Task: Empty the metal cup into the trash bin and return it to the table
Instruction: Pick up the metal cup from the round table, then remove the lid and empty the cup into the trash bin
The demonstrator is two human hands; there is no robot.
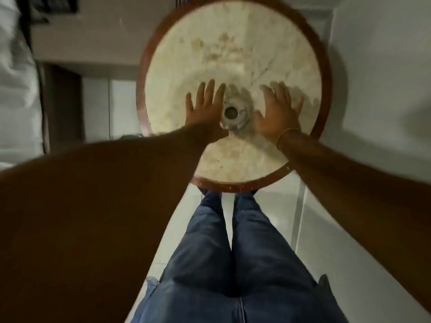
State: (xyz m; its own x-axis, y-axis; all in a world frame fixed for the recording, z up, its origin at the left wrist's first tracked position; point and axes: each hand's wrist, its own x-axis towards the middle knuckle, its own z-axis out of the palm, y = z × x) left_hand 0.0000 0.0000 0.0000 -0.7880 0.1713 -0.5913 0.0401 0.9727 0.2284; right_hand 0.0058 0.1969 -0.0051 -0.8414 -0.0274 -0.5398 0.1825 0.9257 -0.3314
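Note:
The metal cup (234, 113) stands upright near the middle of a round table (235, 54) with a pale marbled top and a red-brown wooden rim. I look straight down into its dark opening. My left hand (206, 107) lies flat just left of the cup, fingers spread, its edge close to the cup's side. My right hand (278, 110) hovers to the right of the cup, fingers apart, a thin bangle at the wrist. Neither hand holds anything. The picture is blurred. No trash bin is in view.
My legs in blue jeans (233, 252) stand right at the table's near edge on a white tiled floor (314, 229). A bed with white bedding (14, 78) runs along the left, with dark wooden furniture (63, 101) beside it.

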